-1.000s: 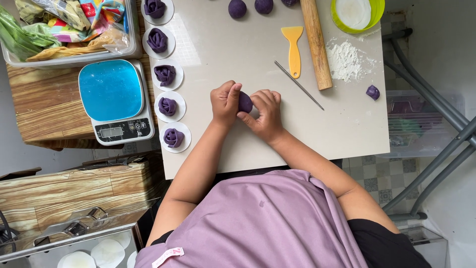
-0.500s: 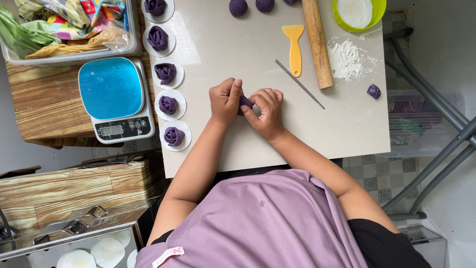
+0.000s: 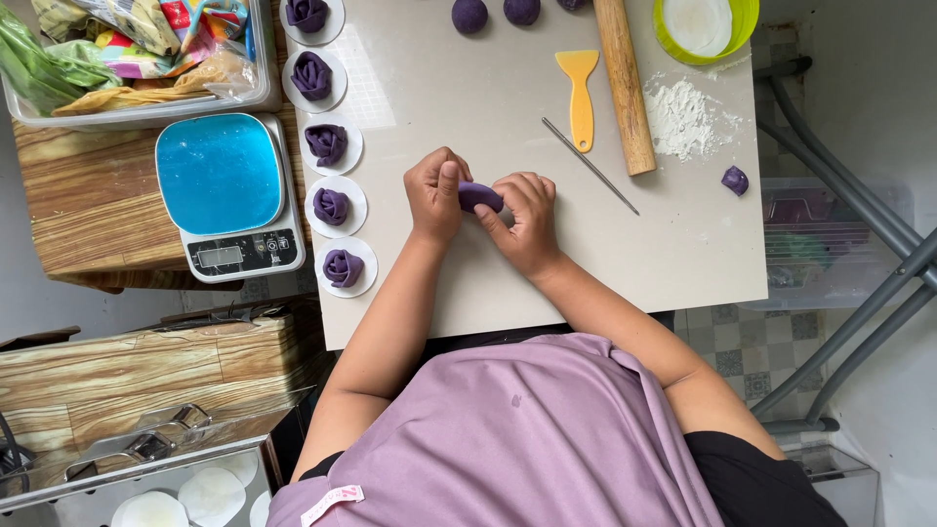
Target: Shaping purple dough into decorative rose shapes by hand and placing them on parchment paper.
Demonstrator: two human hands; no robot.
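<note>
A piece of purple dough (image 3: 479, 196) is pinched between my left hand (image 3: 435, 193) and my right hand (image 3: 522, 221) just above the white table (image 3: 468, 283). Both hands close their fingers on it from either side, and most of the dough is hidden by them. Along the table's left edge runs a column of purple dough roses (image 3: 342, 267), each on a round white paper. Purple dough balls (image 3: 469, 15) sit at the far edge.
A wooden rolling pin (image 3: 625, 83), a yellow scraper (image 3: 580, 93) and a thin metal skewer (image 3: 590, 166) lie right of my hands. A flour pile (image 3: 683, 117), a small dough scrap (image 3: 735, 180), a green-rimmed bowl (image 3: 705, 24) and a blue-topped scale (image 3: 226, 190) are nearby.
My hands have shifted a little on the dough, turning and pressing it; my left thumb now stands up over its end. Nothing else on the table has moved.
</note>
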